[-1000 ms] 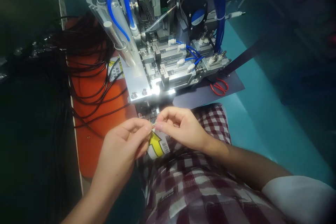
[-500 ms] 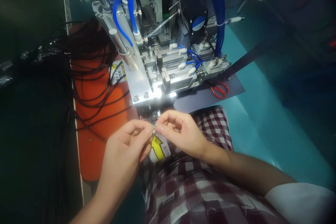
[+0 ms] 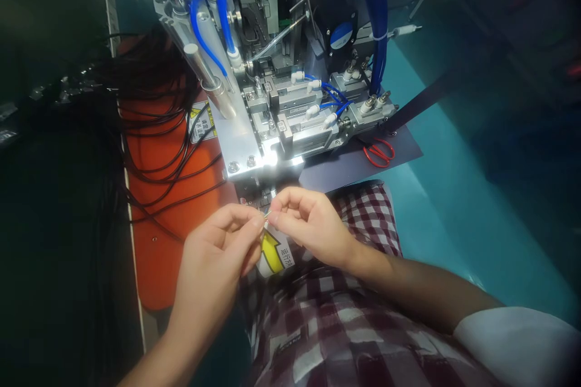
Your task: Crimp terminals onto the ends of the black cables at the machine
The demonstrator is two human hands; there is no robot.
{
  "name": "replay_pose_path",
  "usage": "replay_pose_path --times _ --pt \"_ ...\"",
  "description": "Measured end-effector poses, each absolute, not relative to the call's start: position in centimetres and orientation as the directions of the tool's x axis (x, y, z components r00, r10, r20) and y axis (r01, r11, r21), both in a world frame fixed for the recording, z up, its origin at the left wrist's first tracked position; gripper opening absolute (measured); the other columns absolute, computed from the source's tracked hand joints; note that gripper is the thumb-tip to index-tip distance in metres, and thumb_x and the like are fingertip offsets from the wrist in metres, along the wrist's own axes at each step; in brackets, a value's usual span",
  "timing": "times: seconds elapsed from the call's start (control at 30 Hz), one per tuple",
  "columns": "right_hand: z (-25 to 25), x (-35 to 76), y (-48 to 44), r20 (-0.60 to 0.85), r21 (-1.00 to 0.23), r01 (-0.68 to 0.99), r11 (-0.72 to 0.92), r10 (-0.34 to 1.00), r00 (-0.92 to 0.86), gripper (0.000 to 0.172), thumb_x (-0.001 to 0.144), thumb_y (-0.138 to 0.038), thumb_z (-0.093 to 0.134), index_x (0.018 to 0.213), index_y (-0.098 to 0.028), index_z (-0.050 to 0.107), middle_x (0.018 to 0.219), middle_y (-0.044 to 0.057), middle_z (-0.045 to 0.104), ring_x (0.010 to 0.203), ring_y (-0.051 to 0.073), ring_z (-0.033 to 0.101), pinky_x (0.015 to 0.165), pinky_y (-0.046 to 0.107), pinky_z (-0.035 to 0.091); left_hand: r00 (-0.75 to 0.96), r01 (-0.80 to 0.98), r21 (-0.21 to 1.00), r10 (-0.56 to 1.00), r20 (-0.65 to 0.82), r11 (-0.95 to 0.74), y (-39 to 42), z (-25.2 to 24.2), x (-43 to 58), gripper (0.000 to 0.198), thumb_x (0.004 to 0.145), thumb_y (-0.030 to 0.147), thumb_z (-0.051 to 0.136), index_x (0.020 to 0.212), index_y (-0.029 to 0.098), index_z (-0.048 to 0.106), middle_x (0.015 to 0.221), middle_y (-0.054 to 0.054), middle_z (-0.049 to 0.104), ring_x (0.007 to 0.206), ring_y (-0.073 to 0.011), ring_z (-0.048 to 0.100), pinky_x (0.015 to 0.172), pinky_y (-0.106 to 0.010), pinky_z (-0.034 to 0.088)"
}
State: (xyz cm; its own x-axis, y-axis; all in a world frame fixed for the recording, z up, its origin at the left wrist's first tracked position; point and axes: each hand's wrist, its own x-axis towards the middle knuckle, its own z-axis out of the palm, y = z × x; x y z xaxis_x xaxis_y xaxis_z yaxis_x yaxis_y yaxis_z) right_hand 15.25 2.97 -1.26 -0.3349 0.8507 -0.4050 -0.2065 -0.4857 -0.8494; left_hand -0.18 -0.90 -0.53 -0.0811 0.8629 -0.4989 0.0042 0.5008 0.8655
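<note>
My left hand [image 3: 216, 251] and my right hand [image 3: 306, 224] meet fingertip to fingertip just below the front of a metal machine [image 3: 281, 115]. Both are pinched shut on a tiny thin metal piece [image 3: 266, 214] that shows between thumb and forefinger; it is too small to name further. Under the hands lies a label with a yellow arrow [image 3: 272, 253]. Beneath my right forearm is red-and-white checked cloth [image 3: 336, 320].
An orange panel [image 3: 158, 193] with a bundle of thin black cables [image 3: 149, 109] lies left of the machine. Blue air hoses [image 3: 213, 6] loop over the machine's top. Red-handled scissors [image 3: 380, 151] rest on a dark mat at the right, on a teal surface [image 3: 436, 193].
Both hands stay pinched together on the small piece; only the view has shifted slightly.
</note>
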Motion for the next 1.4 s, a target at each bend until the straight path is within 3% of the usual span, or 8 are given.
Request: replay_pose_path --times 0.47,0.6,0.7,0.83,1.03,1.17,1.27,1.4 --pt "-1.2 15.6 3.6 -0.442 -0.821 -0.208 -0.533 0.822 -0.359 0.029 0.064 -0.028 0.087 0.068 -0.016 0.061 0.049 -0.009 0.052 0.038 0.003 0.039 0.036 0.018 0.027 -0.084 0.013 0.873 0.87 -0.485 0.488 -0.9 -0.8 -0.1 0.026 0.086 0.043 0.073 0.079 0.019 0.065 0.055 0.006 0.047 0.045 -0.004 0.037 0.044 -0.017 0.026" --pt "-1.5 15.5 3.3 -0.454 -0.809 -0.206 -0.55 0.808 -0.375 0.024 0.068 -0.029 0.081 0.07 -0.016 0.061 0.05 -0.008 0.053 0.039 0.004 0.038 0.037 0.019 0.03 -0.092 0.01 0.879 0.876 -0.473 0.476 -1.0 -0.7 -0.1 0.026 0.087 0.043 0.072 0.079 0.02 0.064 0.055 0.006 0.048 0.045 -0.0041 0.036 0.045 -0.019 0.026" --pt "-1.7 15.5 2.9 -0.391 -0.877 -0.143 -0.459 0.854 -0.342 0.016 0.075 -0.026 0.074 0.073 -0.016 0.062 0.052 -0.007 0.052 0.041 0.005 0.041 0.04 0.019 0.032 -0.091 0.007 0.883 0.879 -0.467 0.47 -1.1 -0.7 -0.1 0.025 0.089 0.043 0.07 0.08 0.02 0.064 0.052 0.006 0.047 0.045 -0.0048 0.036 0.046 -0.019 0.027" --pt "-2.0 15.6 2.4 -0.176 -0.983 -0.008 -0.186 0.943 -0.282 0.008 0.079 -0.02 0.069 0.077 -0.017 0.062 0.061 -0.006 0.055 0.051 0.006 0.046 0.048 0.019 0.037 -0.093 0.008 0.886 0.883 -0.46 0.463 -1.0 -0.8 0.1 0.024 0.088 0.042 0.071 0.08 0.02 0.065 0.05 0.006 0.046 0.046 -0.0056 0.036 0.046 -0.019 0.027" --pt "-2.2 16.1 3.1 -0.316 -0.935 -0.025 -0.354 0.863 -0.393 0.014 0.087 -0.03 0.063 0.082 -0.018 0.059 0.065 -0.004 0.058 0.046 0.007 0.047 0.044 0.021 0.037 -0.107 0.004 0.878 0.873 -0.476 0.48 -0.9 -0.9 0.1 0.027 0.086 0.042 0.073 0.077 0.018 0.065 0.053 0.005 0.046 0.045 -0.0048 0.035 0.044 -0.018 0.024" --pt "-1.7 17.1 3.9 -0.173 -0.979 0.171 -0.107 0.88 -0.442 0.019 0.094 -0.033 0.057 0.081 -0.018 0.058 0.071 -0.002 0.06 0.056 0.009 0.049 0.054 0.024 0.037 -0.099 -0.004 0.867 0.863 -0.496 0.498 -0.7 -0.7 0.0 0.028 0.086 0.042 0.072 0.075 0.018 0.064 0.05 0.006 0.044 0.044 -0.0049 0.034 0.044 -0.018 0.025" --pt "-1.1 17.4 4.4 -0.063 -0.939 0.323 0.118 0.864 -0.499 0.019 0.096 -0.03 0.054 0.08 -0.019 0.054 0.069 -0.004 0.054 0.062 0.011 0.047 0.061 0.025 0.035 -0.089 -0.004 0.862 0.859 -0.504 0.506 -0.6 -0.4 0.0 0.027 0.085 0.041 0.073 0.075 0.018 0.064 0.051 0.006 0.045 0.045 -0.005 0.035 0.044 -0.018 0.025" --pt "-0.8 17.4 4.8 -0.017 -0.896 0.371 0.242 0.818 -0.575 0.016 0.098 -0.027 0.051 0.083 -0.021 0.049 0.071 -0.004 0.054 0.062 0.012 0.044 0.062 0.027 0.032 -0.056 -0.003 0.86 0.859 -0.509 0.509 -0.5 -0.3 -0.1 0.026 0.084 0.04 0.075 0.076 0.018 0.064 0.054 0.005 0.048 0.045 -0.0047 0.035 0.043 -0.017 0.025"
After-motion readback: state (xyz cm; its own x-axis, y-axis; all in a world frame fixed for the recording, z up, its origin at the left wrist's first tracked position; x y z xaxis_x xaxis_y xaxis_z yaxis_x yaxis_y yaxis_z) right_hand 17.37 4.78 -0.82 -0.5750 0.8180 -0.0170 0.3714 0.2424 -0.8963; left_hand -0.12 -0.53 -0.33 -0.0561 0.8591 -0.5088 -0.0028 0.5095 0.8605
